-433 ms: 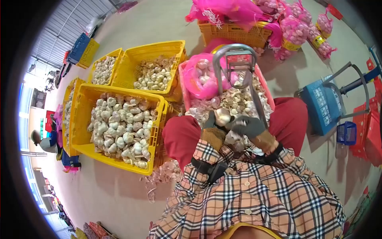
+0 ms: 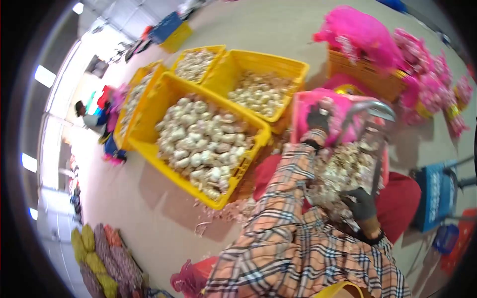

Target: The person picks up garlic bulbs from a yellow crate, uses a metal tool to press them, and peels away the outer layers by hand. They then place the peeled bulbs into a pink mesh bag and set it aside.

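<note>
My left hand, in a dark glove, reaches over the pink net bag at the far end of the pink crate. Its fingers are closed round a pale garlic bulb, slightly blurred. Lower down, my right hand, gloved too, hovers by the crate's near end with fingers curled. What it holds, if anything, is hidden. Between the hands lie garlic skins and trimmings. A bent grey metal frame stands over the crate.
A yellow crate of garlic bulbs stands left, with further yellow crates behind it. Filled pink net bags and an orange crate are at the back right. A blue box stands right; filled sacks lie lower left.
My hands have separated: the left has moved forward to the pink net bag with the garlic bulb, while the right stays near the crate's near end. The view has turned left.
</note>
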